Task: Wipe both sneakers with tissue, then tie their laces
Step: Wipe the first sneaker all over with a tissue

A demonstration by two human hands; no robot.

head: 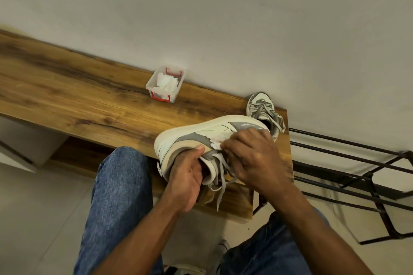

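A white and grey sneaker (201, 134) lies tipped on its side above the wooden bench (89, 100), its loose grey laces (220, 185) hanging down. My left hand (187, 176) grips it at the heel collar, thumb on the outside. My right hand (250, 158) presses a crumpled white tissue (215, 144) against the sneaker's side, fingers curled over the tissue. The second sneaker (263, 109) stands on the bench's far right end by the wall, laces untied.
A small clear plastic box with red clips (165, 83) holding white tissues stands on the bench against the wall. A black metal rack (357, 176) stands to the right of the bench. My knees in blue jeans are below.
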